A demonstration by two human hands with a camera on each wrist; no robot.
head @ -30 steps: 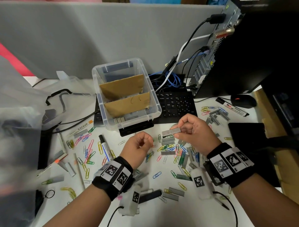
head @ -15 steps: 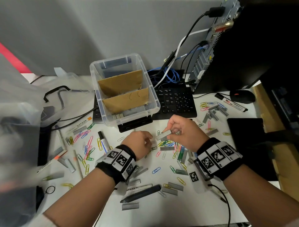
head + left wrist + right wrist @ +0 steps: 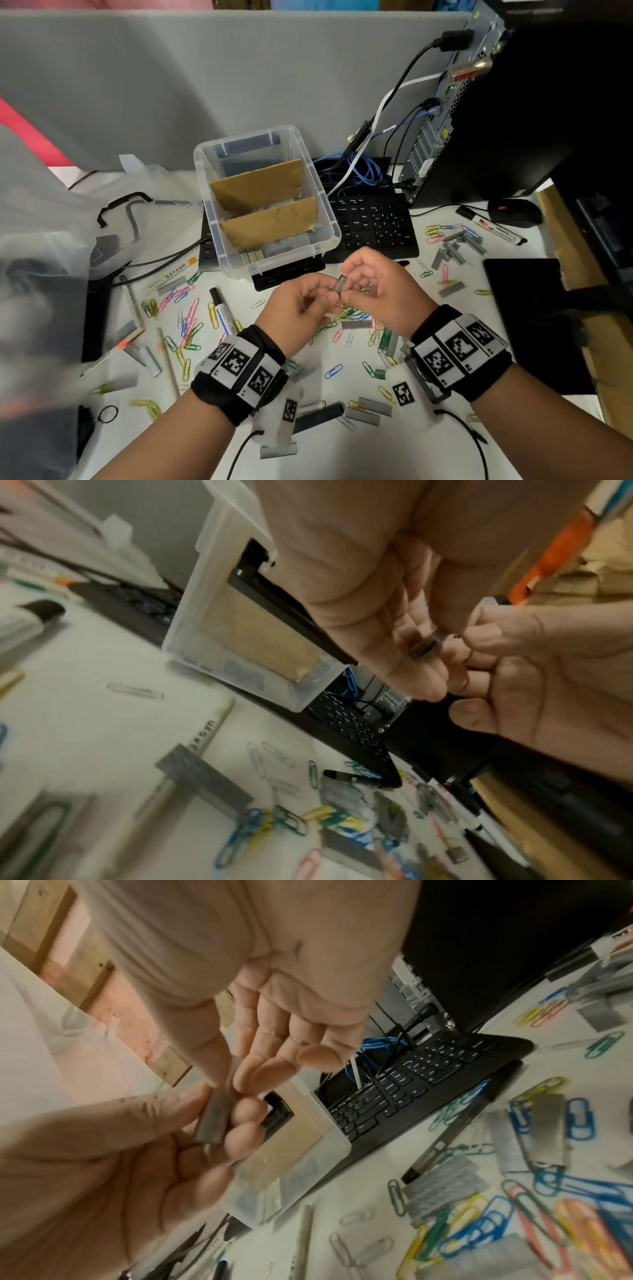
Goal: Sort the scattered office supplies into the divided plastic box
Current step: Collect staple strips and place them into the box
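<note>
Staple strip point(image 3: 340, 283) now passed between both hands, left hand point(image 3: 301, 308) and right hand point(image 3: 380, 291) pinching it.

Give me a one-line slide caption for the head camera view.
Both hands hold a staple strip just in front of the divided plastic box, above scattered paper clips.

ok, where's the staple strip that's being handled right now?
Head view, centre: the staple strip is pinched between the left hand and right hand, above the paper clips, just in front of the plastic box.
</note>
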